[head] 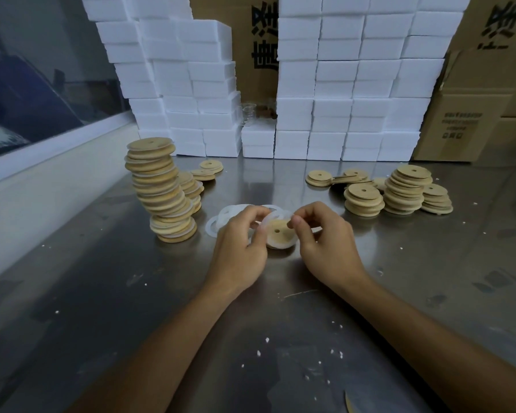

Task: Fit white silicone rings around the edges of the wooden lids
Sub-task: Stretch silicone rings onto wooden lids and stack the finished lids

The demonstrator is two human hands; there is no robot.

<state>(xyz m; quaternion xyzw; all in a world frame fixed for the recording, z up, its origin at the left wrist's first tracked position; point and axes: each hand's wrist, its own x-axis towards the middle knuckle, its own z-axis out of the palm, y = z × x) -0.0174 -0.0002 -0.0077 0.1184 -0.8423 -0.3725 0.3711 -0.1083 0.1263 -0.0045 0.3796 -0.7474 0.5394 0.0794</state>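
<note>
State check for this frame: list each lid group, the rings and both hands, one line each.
Held lid: ring partly stretched over its edge.
Left hand: pinching the ring.
Right hand: pinching the ring.
Loose rings: lying flat, unused.
Tall left stack: ringed, leaning.
Right stacks: bare, no rings.

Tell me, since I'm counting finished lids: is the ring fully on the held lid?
Not yet: the ring still arches above the lid.

The hands (280,234) covered both sides of the wooden lid (280,232); loose silicone rings (221,219) behind the left hand were partly hidden, too blurred to count.
</note>
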